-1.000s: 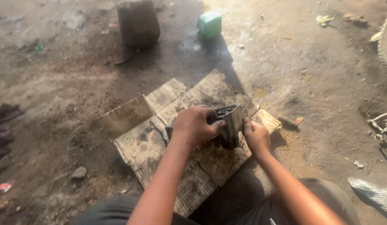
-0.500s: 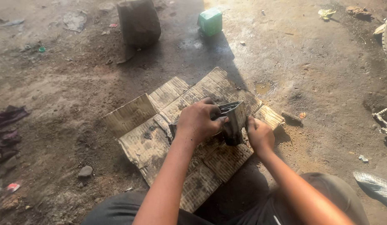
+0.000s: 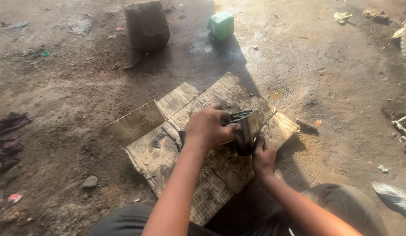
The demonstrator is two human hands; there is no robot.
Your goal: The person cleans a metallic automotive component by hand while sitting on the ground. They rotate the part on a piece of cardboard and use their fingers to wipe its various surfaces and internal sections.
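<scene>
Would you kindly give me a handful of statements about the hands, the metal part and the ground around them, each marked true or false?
1. Both hands are on the dark metal part. True: the left hand grips it from the side and the right hand holds it from below.
2. The part is held over a flattened cardboard sheet. True.
3. A red box stands on the ground beyond the cardboard. False: the small box is green.
4. The large dark stone block rests on the cardboard. False: it stands on the bare dirt, well beyond the sheet.
5. The right hand is lying flat on the dirt. False: it is at the part's lower end.
</scene>
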